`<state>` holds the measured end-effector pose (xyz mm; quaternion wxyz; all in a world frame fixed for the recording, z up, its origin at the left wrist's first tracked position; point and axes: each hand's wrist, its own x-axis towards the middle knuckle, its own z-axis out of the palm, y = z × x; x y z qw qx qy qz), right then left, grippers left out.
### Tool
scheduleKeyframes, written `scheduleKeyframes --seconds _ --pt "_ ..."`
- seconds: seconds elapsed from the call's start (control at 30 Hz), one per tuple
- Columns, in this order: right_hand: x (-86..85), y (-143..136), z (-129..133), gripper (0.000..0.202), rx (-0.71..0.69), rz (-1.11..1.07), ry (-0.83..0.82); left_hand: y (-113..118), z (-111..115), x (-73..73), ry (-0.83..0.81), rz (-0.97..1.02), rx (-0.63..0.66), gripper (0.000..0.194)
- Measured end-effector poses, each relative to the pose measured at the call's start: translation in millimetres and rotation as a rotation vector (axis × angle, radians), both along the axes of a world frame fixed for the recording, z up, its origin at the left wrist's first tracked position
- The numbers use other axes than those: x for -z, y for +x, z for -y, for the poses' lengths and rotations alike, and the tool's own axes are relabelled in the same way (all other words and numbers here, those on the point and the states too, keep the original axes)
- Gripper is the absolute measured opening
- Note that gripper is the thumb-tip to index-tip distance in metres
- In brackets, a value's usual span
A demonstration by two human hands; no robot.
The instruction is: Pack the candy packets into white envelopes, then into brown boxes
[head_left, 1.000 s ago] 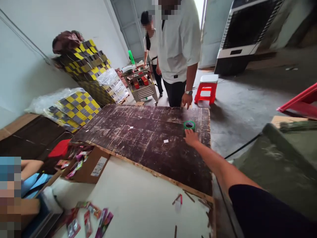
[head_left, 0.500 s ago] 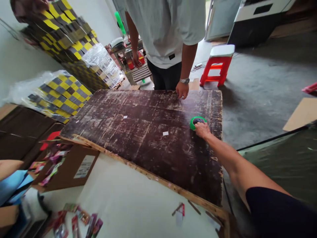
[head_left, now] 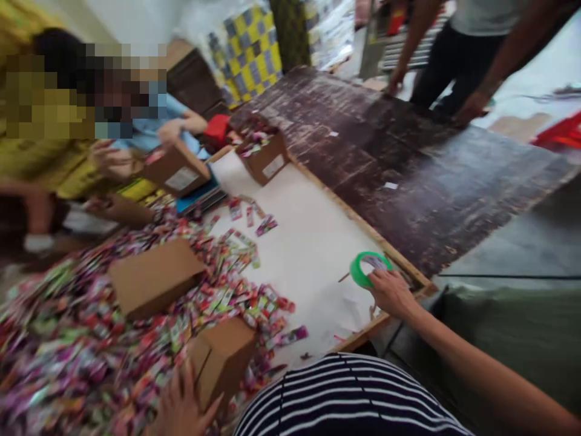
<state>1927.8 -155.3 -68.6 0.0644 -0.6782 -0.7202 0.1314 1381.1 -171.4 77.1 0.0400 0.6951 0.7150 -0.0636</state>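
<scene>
My right hand [head_left: 393, 293] is closed on the rim of a green roll of tape [head_left: 358, 270], above the corner of a white, wood-edged table [head_left: 308, 242]. At the bottom, my left hand [head_left: 179, 402] has its fingers spread beside a small brown cardboard box [head_left: 229, 357]; whether it touches the box I cannot tell. Small colourful packets [head_left: 91, 339] lie heaped around that box. A second closed box [head_left: 157, 275] rests on the heap farther back.
Beyond the wooden edge lies a worn dark board [head_left: 345, 175], with a person [head_left: 481, 60] behind it. At the left, a blurred person in blue [head_left: 177, 115] handles an open carton [head_left: 177, 169]. Another carton of packets [head_left: 265, 157] stands near the board.
My view has swung left and down. My right hand has brought the tape roll from the dark board to the white table. My left hand and the packet heap have come into view.
</scene>
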Motion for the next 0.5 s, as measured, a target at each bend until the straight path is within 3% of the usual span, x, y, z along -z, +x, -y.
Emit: scheduleKeyframes --seconds 0.13,0.2,0.3,0.37,0.43,0.5 --pt "46.2 -44.4 59.8 0.018 -0.017 0.164 -0.188 -25.6 38.7 19.0 -0.068 -0.096 0.103 0.081" --pt "54.0 -60.4 69.6 0.024 0.059 0.256 -0.156 -22.4 46.5 23.6 -0.046 -0.104 0.116 0.083" --pt "39.1 -114.6 56.0 0.040 0.165 0.266 0.008 -15.2 52.5 29.1 0.000 -0.051 0.131 0.092" --pt "20.9 -172.3 38.0 0.050 0.118 0.178 0.053 -15.0 55.2 34.3 0.021 -0.007 0.129 0.099" --pt "6.7 -233.4 23.2 0.053 0.032 0.095 0.027 -17.5 57.4 39.6 0.034 0.034 0.118 0.103" --pt "3.2 -284.6 16.7 0.060 0.015 0.049 -0.068 -19.3 59.4 43.0 0.049 0.069 0.111 0.104"
